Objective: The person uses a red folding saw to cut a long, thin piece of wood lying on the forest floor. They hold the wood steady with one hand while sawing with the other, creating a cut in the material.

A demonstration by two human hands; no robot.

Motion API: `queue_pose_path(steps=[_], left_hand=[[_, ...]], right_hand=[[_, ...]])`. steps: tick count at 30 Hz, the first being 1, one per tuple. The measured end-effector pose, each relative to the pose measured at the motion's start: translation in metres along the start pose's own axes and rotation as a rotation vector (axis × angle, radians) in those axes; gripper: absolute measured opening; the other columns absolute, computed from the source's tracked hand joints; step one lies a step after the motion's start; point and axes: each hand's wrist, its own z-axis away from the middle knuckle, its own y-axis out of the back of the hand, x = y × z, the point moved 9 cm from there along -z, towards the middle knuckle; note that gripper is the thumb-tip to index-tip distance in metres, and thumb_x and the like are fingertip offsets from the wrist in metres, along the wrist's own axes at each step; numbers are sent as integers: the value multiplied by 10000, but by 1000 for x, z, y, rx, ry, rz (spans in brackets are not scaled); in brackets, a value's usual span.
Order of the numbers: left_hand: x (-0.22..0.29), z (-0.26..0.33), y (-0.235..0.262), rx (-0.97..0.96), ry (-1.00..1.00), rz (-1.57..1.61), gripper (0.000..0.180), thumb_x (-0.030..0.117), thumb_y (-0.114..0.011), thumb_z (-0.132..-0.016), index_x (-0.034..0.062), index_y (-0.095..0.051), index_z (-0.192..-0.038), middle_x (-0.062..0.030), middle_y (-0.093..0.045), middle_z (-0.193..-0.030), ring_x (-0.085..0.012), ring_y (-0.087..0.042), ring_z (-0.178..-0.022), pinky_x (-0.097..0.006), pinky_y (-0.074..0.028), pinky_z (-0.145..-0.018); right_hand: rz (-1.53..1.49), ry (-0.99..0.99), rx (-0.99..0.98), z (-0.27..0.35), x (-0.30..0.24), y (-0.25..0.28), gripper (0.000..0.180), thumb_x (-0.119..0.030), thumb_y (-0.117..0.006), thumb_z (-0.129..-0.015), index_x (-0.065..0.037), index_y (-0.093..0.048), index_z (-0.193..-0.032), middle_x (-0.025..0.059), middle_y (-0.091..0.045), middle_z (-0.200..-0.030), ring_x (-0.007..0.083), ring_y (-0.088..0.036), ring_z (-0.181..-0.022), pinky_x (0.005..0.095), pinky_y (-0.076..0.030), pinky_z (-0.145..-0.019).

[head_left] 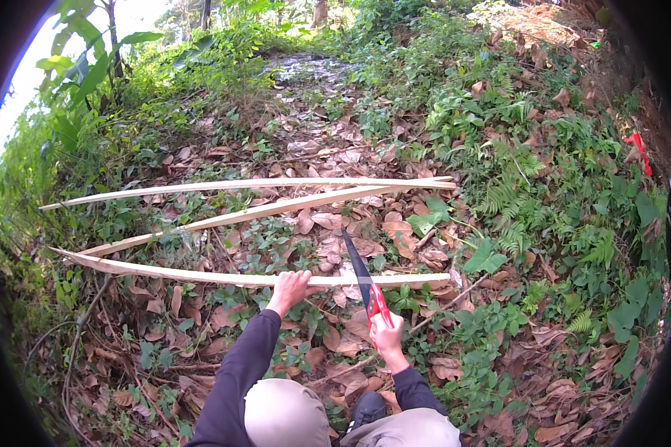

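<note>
3 wood strips (276, 211): on leafy ground (343, 339), far 2 overlapping nr R ends.
Near strip (164, 274): closest to person.
L hand (288, 287): clamped on it, L of saw (357, 261).
R hand (387, 333): wrapped tight round red handle (379, 302).
Blade: crosses near strip nr its R end.

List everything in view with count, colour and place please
Wooden strips: three, pale, across the middle
Handsaw: one, red-handled, dark-bladed, across the nearest strip
Leaves: many, brown, on the ground
Plants: many, green, all around
Trunks: several, brown, top edge
Sticks: several, brown, lower left
Scrap: one, red, far right
Left hand: one, bare, on the nearest strip
Right hand: one, bare, gripping the handsaw
Sleeves: two, dark, on forearms
Trouser legs: two, beige, bottom edge
Shoe: one, black and white, bottom edge
</note>
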Motion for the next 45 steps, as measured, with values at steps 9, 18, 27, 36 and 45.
queue_pose_path(steps=[9,18,27,36,45], left_hand=[[-5,-9,-6,-157,30,17,625,729,-603,-818,109,-616,-741,-72,-663,-612,-262,-688,-584,-398,-522,-560],[-9,-11,-2,-110,59,38,614,710,-627,-811,101,-601,-739,-88,-659,-613,-275,-689,-590,-406,-512,-553],[-7,-15,-4,-114,43,19,617,717,-618,-814,105,-605,-735,-85,-650,-586,-269,-681,-563,-399,-518,-539],[-12,-20,-10,-195,68,44,647,743,-625,-790,102,-623,-701,-102,-660,-610,-301,-678,-585,-422,-502,-559],[-5,-7,-4,-98,50,46,611,702,-637,-813,94,-612,-756,-87,-678,-663,-285,-689,-609,-415,-525,-569]], right_hand=[[165,77,64,-59,36,-16,238,-72,-624,-869,-31,-591,-636,-6,-535,-514,94,-502,-432,304,-352,-422],[-155,-69,20,76,-26,23,249,40,-567,-856,-38,-487,-634,12,-495,-527,77,-452,-403,249,-326,-367],[112,25,35,-72,22,-14,239,-83,-626,-860,-10,-591,-634,-9,-538,-517,92,-486,-418,303,-347,-419],[-55,-104,12,58,-13,16,186,-20,-599,-866,-17,-583,-680,-5,-520,-530,84,-474,-403,260,-347,-390],[75,34,30,-4,23,5,231,-57,-625,-840,-19,-563,-621,2,-512,-509,92,-465,-432,300,-346,-431]])
